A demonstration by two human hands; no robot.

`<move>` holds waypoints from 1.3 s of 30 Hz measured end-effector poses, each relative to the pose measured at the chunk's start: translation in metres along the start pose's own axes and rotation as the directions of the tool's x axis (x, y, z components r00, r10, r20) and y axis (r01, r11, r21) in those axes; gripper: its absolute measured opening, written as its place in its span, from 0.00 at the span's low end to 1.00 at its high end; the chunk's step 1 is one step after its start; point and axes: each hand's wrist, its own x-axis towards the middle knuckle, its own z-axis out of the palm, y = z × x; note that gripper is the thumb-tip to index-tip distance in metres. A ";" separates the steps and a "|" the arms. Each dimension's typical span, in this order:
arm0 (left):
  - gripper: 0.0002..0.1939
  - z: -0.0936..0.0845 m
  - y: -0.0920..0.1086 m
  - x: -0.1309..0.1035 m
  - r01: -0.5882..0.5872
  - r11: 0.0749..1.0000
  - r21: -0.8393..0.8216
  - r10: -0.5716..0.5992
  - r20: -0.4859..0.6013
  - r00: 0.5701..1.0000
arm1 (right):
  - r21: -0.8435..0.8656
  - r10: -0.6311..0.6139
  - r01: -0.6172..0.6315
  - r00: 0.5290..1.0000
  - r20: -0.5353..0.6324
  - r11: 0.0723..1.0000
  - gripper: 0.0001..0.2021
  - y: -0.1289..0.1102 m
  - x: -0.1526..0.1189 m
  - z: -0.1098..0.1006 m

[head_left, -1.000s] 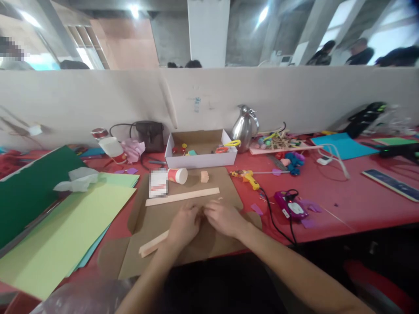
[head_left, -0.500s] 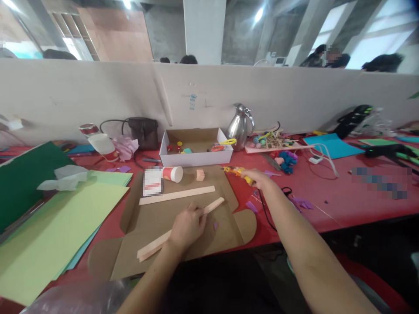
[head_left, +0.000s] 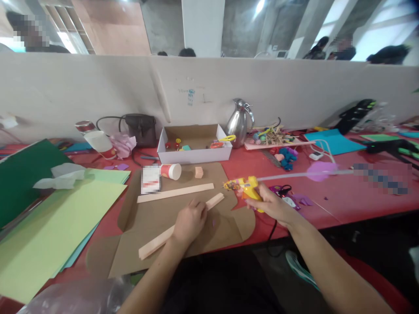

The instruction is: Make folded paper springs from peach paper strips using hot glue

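Yellow glue gun (head_left: 248, 189) points left; perhaps wooden strip (head_left: 215, 201) slants

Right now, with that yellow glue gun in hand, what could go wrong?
If the glue gun is hot, its nozzle, pointing left over the cardboard, might burn the left hand holding a pale strip. The long translucent stick jutting from its back could catch things if the right hand turns. The black cord might snag at the table edge.
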 end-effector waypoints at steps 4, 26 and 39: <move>0.14 0.003 -0.002 0.001 -0.022 0.999 0.038 0.023 -0.044 0.999 | -0.145 -0.022 0.020 1.000 -0.007 0.989 0.18 0.011 -0.017 0.000; 0.23 0.008 0.001 0.001 -0.082 0.995 0.051 0.079 0.059 0.995 | -0.565 0.024 -0.084 0.993 -0.114 0.821 0.14 0.012 0.002 0.014; 0.26 0.003 0.004 0.004 -0.138 0.990 0.037 0.134 0.096 0.986 | -0.707 0.024 -0.109 0.991 -0.130 0.699 0.18 0.004 -0.001 0.014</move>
